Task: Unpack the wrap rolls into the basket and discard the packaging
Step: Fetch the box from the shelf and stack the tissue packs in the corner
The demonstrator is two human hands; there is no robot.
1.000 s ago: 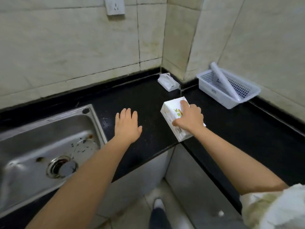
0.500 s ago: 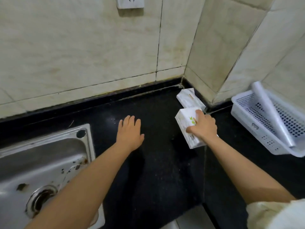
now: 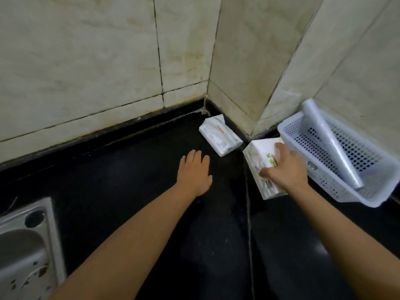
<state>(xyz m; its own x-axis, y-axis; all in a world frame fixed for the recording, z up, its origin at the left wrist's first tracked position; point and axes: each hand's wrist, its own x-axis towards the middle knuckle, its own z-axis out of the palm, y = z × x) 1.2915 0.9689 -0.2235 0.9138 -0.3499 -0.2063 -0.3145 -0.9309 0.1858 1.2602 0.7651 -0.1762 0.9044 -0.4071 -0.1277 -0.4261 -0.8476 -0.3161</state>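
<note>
On black counter (image 3: 121,191) by tiled corner: right hand (image 3: 283,169) grips pack (image 3: 257,161).

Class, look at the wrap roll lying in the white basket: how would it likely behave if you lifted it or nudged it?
The wrap roll is a long, thin cylinder, so it would probably roll if nudged. Its glossy film looks slippery. It leans on the basket rim, so it may slide.

Bare table (image 3: 134,191) lies open around the left hand (image 3: 194,169). Ahead, a white pack (image 3: 219,135) blocks the wall corner; the basket (image 3: 337,191) crowds the right.
</note>
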